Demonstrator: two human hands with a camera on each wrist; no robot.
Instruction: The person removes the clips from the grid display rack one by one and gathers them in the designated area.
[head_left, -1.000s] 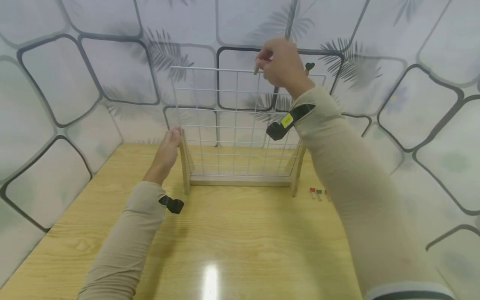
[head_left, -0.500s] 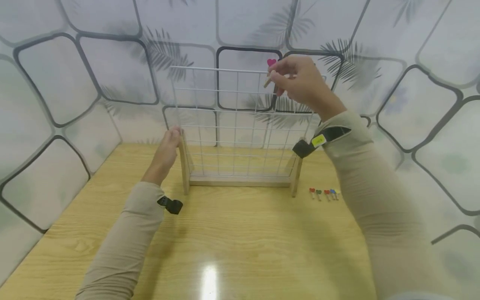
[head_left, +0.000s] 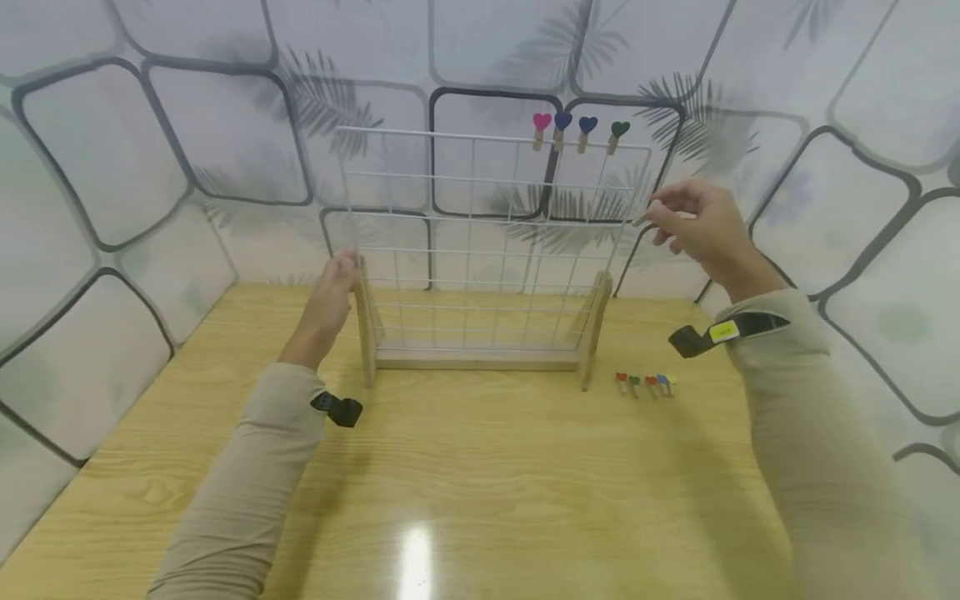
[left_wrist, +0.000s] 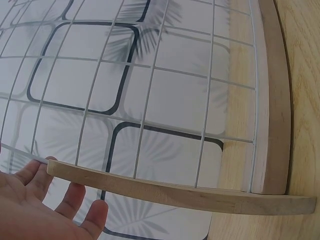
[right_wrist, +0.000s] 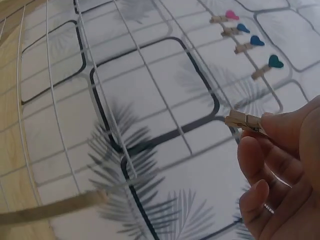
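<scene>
A white wire grid rack (head_left: 472, 249) stands on wooden legs. My left hand (head_left: 327, 307) holds it at the top of the left wooden leg (left_wrist: 150, 191), with the fingertips around the leg's end in the left wrist view. To the right of the grid, my right hand (head_left: 705, 229) pinches a small wooden clothespin (right_wrist: 245, 121) between thumb and finger. Any heart on this clothespin is hidden by the fingers. Along the top wire are clipped several heart clothespins: a pink one (head_left: 542, 129), two blue ones and a green one (head_left: 618, 137) nearest the right corner.
Several more heart clothespins (head_left: 651, 384), red, green, blue and yellow, lie on the wooden table (head_left: 480, 467) right of the rack. A patterned wall (head_left: 375, 50) rises close behind the rack.
My right hand has moved from the top wire down and to the right, pinching the clothespin, and uncovered the clipped row. The left hand stays on the rack's leg.
</scene>
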